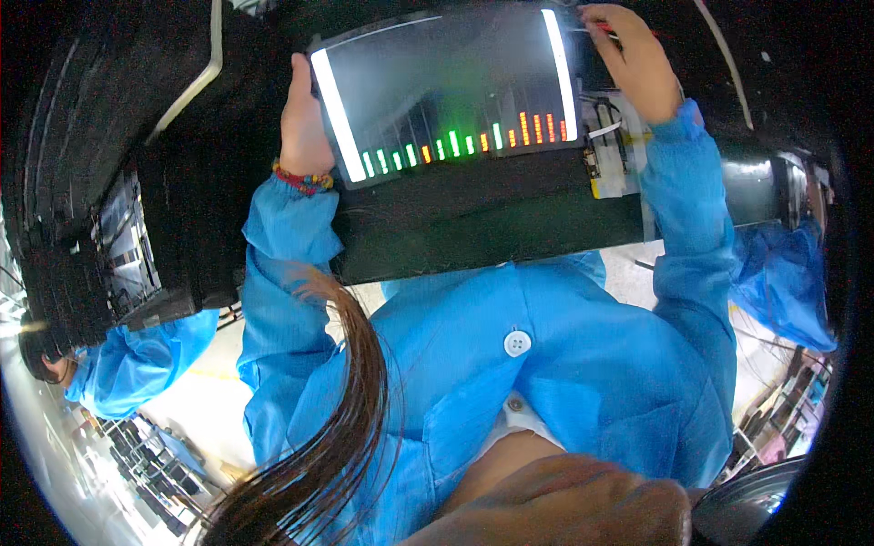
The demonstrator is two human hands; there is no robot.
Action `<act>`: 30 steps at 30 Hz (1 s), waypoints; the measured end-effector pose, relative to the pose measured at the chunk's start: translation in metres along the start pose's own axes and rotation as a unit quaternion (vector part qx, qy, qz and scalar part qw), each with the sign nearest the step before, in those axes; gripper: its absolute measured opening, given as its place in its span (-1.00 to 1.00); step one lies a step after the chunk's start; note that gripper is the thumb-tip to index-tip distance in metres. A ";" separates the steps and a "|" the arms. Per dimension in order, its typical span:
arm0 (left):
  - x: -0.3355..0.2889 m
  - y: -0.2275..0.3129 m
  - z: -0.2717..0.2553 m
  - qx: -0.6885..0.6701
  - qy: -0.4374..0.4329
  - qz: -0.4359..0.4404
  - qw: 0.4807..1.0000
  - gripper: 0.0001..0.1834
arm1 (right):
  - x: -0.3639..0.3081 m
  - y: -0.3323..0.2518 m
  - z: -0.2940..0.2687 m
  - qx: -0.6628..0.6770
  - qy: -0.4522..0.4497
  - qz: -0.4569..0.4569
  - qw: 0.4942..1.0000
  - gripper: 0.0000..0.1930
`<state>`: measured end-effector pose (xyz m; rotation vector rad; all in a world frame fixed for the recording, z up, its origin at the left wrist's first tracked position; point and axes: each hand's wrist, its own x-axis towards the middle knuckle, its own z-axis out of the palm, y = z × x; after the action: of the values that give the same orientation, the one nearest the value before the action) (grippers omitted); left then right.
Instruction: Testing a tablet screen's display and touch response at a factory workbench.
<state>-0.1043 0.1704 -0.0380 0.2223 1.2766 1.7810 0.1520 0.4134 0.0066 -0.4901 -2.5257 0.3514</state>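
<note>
A lit display panel (446,86) is tilted at the top of the view. It has white bars down both sides and a row of green, orange and red bars along its lower edge. My left hand (305,132) grips the panel's left edge, with its fingers hidden behind. Beyond the panel's upper right corner, my right hand (635,59) has thumb and fingers bent together in a pinch. Thin red and white wires (605,29) show by those fingertips; what they hold is too small to make out.
Below the right forearm, a small fixture (608,150) with cables and a yellow part sits on the dark bench (492,223). Blue-sleeved arms of other people appear at the left (146,359) and right (785,282). A pale cable (196,82) hangs at upper left.
</note>
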 end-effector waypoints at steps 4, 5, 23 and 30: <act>-0.002 0.003 0.002 -0.003 0.010 -0.013 1.000 -0.37 | -0.011 0.041 0.043 -0.134 -0.005 -0.089 0.987 -0.67; -0.002 0.004 0.001 0.008 0.014 -0.016 1.000 -0.37 | -0.013 0.044 0.049 -0.144 -0.019 -0.084 0.986 -0.68; -0.016 0.008 0.033 0.021 0.146 0.008 0.989 -0.34 | -0.017 0.023 -0.010 0.299 -0.165 -0.016 0.940 -0.74; -0.021 0.011 0.042 0.055 0.177 0.020 0.982 -0.37 | -0.017 0.017 -0.011 0.293 -0.170 0.013 0.941 -0.75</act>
<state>-0.0733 0.1824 -0.0030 -0.0114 1.6332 1.8411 0.1761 0.4235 0.0023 -0.2358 -2.5533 1.2411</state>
